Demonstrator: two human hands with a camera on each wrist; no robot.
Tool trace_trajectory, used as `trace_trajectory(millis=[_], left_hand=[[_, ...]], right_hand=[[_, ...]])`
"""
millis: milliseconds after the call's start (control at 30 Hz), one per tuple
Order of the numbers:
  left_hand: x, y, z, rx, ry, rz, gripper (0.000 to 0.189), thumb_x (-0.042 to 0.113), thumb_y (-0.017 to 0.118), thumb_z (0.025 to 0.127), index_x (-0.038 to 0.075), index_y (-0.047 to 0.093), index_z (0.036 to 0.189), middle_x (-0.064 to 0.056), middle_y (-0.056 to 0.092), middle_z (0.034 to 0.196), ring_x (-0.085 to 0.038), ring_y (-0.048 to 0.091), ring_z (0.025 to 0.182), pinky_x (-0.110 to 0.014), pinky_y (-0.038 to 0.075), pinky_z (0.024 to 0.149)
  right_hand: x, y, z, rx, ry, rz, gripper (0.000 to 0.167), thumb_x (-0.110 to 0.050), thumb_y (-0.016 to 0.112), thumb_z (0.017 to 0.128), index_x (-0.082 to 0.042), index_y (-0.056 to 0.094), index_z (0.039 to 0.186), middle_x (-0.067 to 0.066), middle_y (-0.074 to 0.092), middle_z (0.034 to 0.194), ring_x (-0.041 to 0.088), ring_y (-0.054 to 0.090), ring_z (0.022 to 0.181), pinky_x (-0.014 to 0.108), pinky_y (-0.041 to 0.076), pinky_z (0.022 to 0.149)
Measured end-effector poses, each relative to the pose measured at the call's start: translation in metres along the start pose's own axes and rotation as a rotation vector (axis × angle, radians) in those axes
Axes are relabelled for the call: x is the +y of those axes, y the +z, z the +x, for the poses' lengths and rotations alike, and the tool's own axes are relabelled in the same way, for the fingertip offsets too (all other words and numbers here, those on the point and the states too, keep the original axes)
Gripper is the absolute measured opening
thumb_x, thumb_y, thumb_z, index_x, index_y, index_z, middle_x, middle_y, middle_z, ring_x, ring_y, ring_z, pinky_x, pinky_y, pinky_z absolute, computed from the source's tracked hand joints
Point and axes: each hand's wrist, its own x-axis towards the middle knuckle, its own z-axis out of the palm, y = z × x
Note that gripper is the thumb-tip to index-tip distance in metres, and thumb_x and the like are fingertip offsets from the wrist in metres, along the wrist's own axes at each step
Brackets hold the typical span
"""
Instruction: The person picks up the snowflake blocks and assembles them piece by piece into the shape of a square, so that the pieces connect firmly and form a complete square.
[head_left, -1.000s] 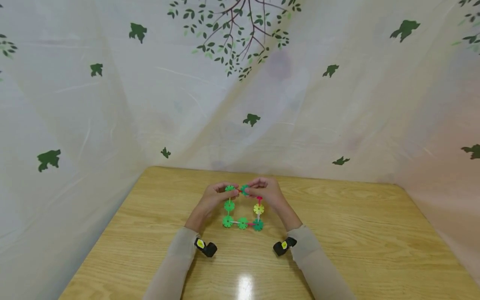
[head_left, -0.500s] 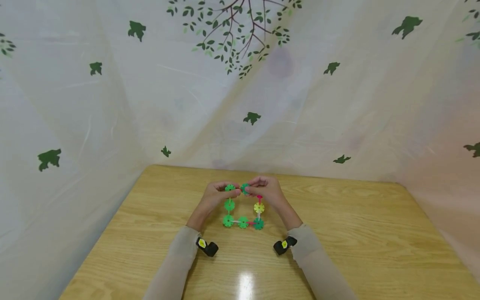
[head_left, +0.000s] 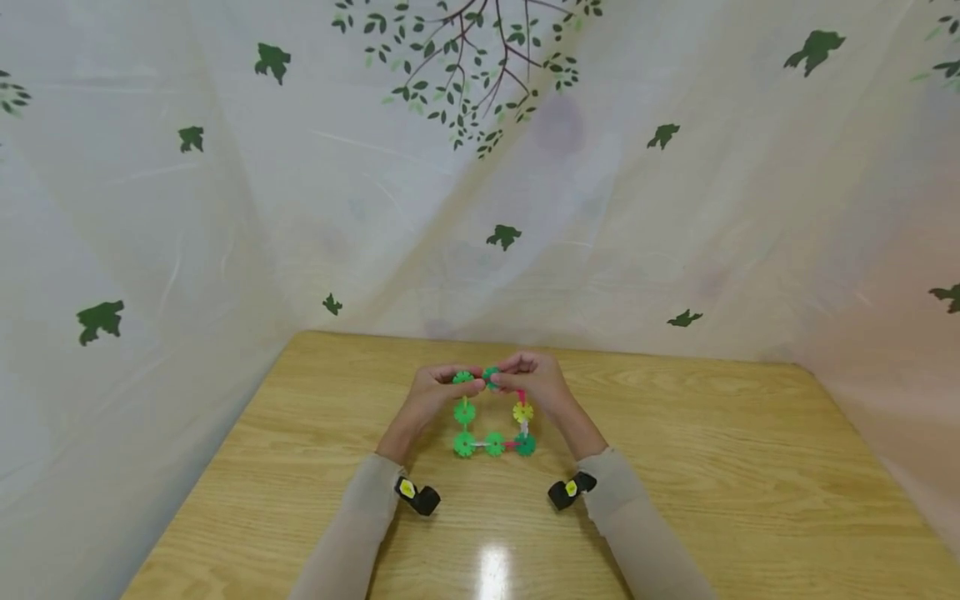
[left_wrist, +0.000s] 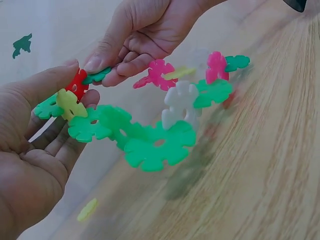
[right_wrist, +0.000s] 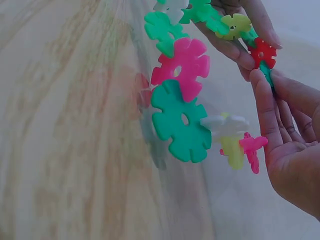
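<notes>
Flower-shaped plastic discs, slotted together, form a roughly square chain in green, teal, white, yellow, pink and red. My left hand [head_left: 437, 395] pinches the red disc [left_wrist: 78, 84] between thumb and fingers at the far side, beside a green disc [head_left: 463, 379]. Opposite it, my right hand [head_left: 532, 383] pinches a teal disc [head_left: 491, 377] that meets the red one. Close under my right hand lies the chain's pink end disc [right_wrist: 254, 145], followed by a yellow disc [head_left: 522, 412]. A corner teal disc [right_wrist: 181, 122] hangs over the table in the right wrist view.
The wooden table [head_left: 712, 467] stretches out on both sides of my arms. A pale cloth [head_left: 405, 208] with printed leaves and birds rises behind it. Black wrist cameras [head_left: 418, 496] sit at both sleeve cuffs.
My left hand has shifted slightly right, nearer my right hand. The near part of the chain has swung a little to the right. My right hand has hardly moved.
</notes>
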Motion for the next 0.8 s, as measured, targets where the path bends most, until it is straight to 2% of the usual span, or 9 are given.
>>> trace_trajectory(millis=[133,333,500,633,800], left_hand=[[0.0,0.0,0.0,-0.04,-0.005,-0.013,0.029,0.011,0.08,0.089,-0.001,0.074,0.115,0.002,0.077,0.096,-0.016,0.073,0.089,-0.03,0.06,0.086],[-0.002,0.001,-0.003,-0.097,-0.017,-0.028,0.031,0.01,0.077,0.091,-0.005,0.071,0.118,-0.003,0.075,0.104,-0.019,0.075,0.088,-0.029,0.06,0.084],[-0.003,0.0,-0.012,-0.106,-0.05,0.019,0.034,0.014,0.075,0.093,-0.004,0.069,0.121,-0.003,0.075,0.105,-0.024,0.075,0.091,-0.028,0.059,0.083],[-0.007,-0.003,-0.02,-0.107,-0.11,0.052,0.034,0.017,0.074,0.094,-0.001,0.07,0.123,-0.007,0.075,0.106,-0.023,0.075,0.091,-0.027,0.059,0.081],[-0.018,-0.004,-0.026,-0.106,-0.148,0.064,0.035,0.021,0.074,0.095,0.001,0.07,0.123,-0.014,0.077,0.097,-0.015,0.072,0.084,-0.025,0.058,0.072]], right_hand=[[-0.003,-0.002,-0.001,-0.009,0.006,-0.063,0.023,0.005,0.074,0.089,0.017,0.064,0.107,0.002,0.076,0.085,0.011,0.073,0.073,0.033,0.064,0.073],[-0.012,-0.01,-0.002,-0.069,0.058,-0.219,0.025,-0.003,0.074,0.091,0.011,0.068,0.111,0.015,0.075,0.096,0.014,0.072,0.079,0.041,0.063,0.079],[-0.024,-0.017,-0.001,-0.102,0.094,-0.315,0.031,-0.011,0.073,0.094,0.008,0.067,0.118,0.012,0.075,0.102,0.015,0.072,0.086,0.043,0.061,0.085],[-0.036,-0.018,0.008,-0.138,0.067,-0.362,0.026,-0.01,0.071,0.095,0.007,0.069,0.115,0.016,0.075,0.101,0.015,0.072,0.084,0.057,0.058,0.088],[-0.051,-0.011,0.028,-0.255,0.001,-0.525,0.02,-0.011,0.071,0.095,0.003,0.071,0.11,0.02,0.076,0.096,0.016,0.072,0.081,0.049,0.061,0.082]])
